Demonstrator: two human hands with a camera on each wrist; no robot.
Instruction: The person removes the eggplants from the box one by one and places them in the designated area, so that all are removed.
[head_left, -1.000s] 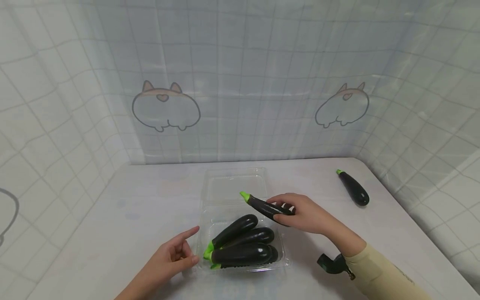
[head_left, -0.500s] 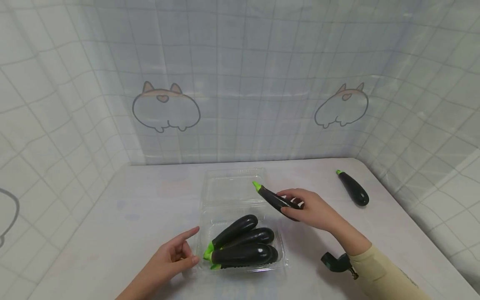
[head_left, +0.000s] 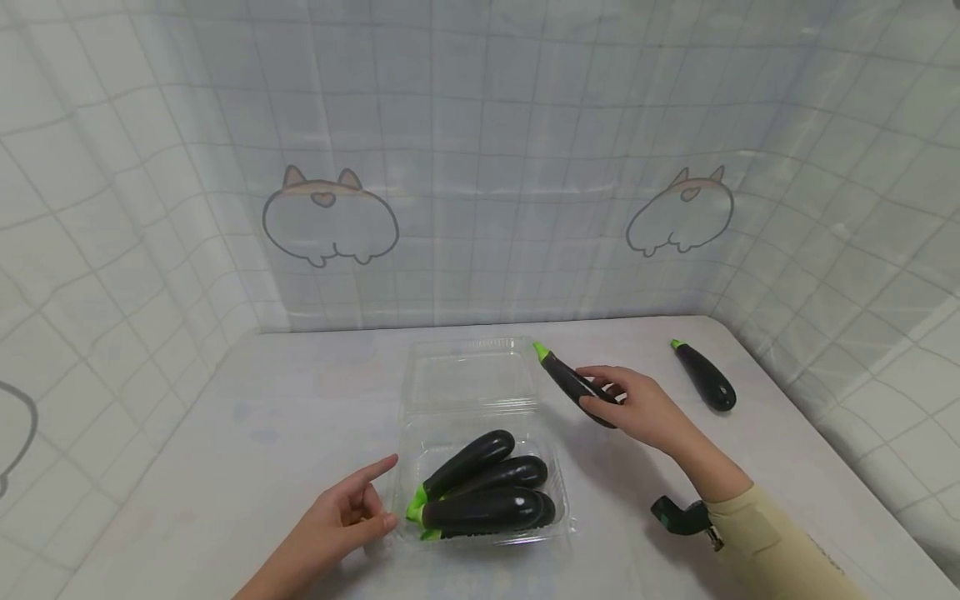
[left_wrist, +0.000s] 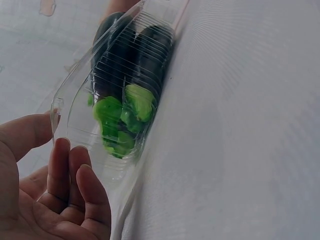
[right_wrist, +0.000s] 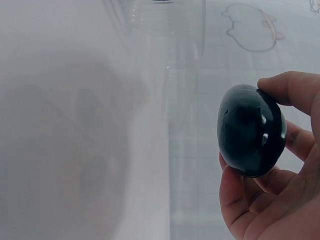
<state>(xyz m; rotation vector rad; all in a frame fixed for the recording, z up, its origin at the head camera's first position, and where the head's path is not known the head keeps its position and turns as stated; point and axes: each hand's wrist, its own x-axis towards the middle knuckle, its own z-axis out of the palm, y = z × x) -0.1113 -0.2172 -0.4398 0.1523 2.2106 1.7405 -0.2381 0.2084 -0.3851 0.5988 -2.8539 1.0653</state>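
My right hand [head_left: 637, 408] grips a glossy dark eggplant [head_left: 562, 377] above the table, right of the clear plastic clamshell container [head_left: 567, 500]. Its green stem points up and left. In the right wrist view, thumb and fingers wrap the rounded end of this eggplant [right_wrist: 250, 131]. Several more eggplants [head_left: 487, 508] lie piled in the container's base, green stems toward its front left corner. My left hand [head_left: 341, 517] rests at the container's left side, index finger extended. The left wrist view has its fingertips [left_wrist: 61, 145] right at the container's rim [left_wrist: 54, 107].
The container's lid [head_left: 471, 375] lies open flat behind its base. Another eggplant [head_left: 705, 375] lies alone at the back right of the white table [head_left: 262, 450]. A curtain [head_left: 487, 167] with a grid pattern encloses the back and sides. A dark device [head_left: 684, 517] sits at my right wrist.
My right hand has carried its eggplant right and back, away from over the container. The left hand and the piled eggplants have stayed put.
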